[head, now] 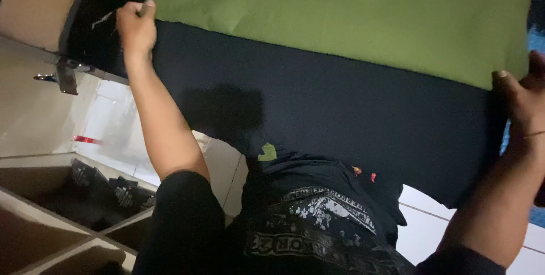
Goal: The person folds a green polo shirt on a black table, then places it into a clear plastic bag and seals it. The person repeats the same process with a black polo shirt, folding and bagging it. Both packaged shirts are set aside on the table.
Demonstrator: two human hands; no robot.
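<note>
Dark navy cloth hangs spread between both hands, held up by its top corners; it lies against a bright green sheet that fills the upper part of the view. Left hand clenched on the cloth's upper left corner, knuckles curled over the edge, forearm running down from the grip to a black sleeve. Right hand grasps the cloth's upper right edge, thumb pressed on the front face, fingers wrapped behind. Below the span between the grips, the cloth's lower edge drops onto a heap of dark printed garments. Left of the left grip, a dark machine frame. Below the left forearm, open cardboard compartments with folded dark items in one. White tiled floor under everything.
</note>
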